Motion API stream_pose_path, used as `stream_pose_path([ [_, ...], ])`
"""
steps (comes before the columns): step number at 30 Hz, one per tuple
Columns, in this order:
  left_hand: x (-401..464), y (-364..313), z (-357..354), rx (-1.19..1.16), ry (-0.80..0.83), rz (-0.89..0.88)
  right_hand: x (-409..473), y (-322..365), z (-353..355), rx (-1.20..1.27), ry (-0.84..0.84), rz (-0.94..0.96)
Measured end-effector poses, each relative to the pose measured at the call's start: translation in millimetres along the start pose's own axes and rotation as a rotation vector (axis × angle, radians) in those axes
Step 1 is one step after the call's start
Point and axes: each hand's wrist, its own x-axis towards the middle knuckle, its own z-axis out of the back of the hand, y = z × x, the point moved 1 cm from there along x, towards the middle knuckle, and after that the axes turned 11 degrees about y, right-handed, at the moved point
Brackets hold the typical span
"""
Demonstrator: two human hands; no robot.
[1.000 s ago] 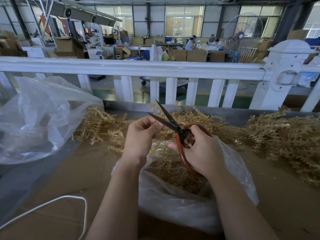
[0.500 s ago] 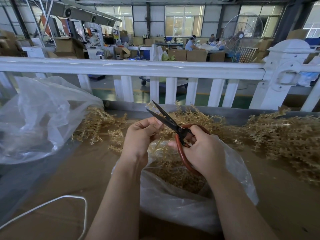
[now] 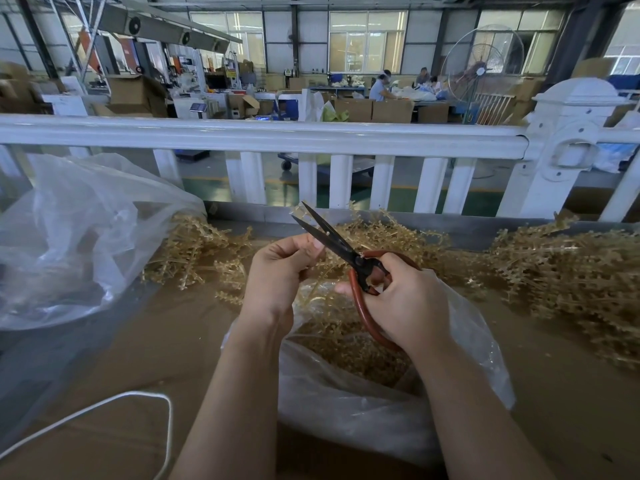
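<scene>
My right hand grips black scissors by their red-brown loop handles, blades slightly apart and pointing up-left. My left hand pinches a thin gold plastic sprig right beside the blades; the sprig hangs down between both hands. Below them lies an open clear plastic bag holding small gold cut pieces.
Piles of gold plastic sprigs lie at the back left and right of the brown cardboard-covered table. A large crumpled clear bag sits at left, a white cord near the front. A white railing runs behind.
The scissors blades have narrowed slightly and shifted a little toward the left hand. Both hands stay in nearly the same place over the bag.
</scene>
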Motion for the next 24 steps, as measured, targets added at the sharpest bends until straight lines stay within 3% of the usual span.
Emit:
stream_pose_path([
  [5, 1, 2, 2, 0.007, -0.009, 0.018, 1, 0, 0, 0.023, -0.026, 0.007],
  [16, 3, 11, 0, -0.01, -0.115, 0.127, 3, -4, -8, 0.268, 0.108, -0.119],
  [24, 1, 15, -7, 0.068, 0.039, 0.169, 9, -2, -7, 0.581, 0.072, -0.165],
])
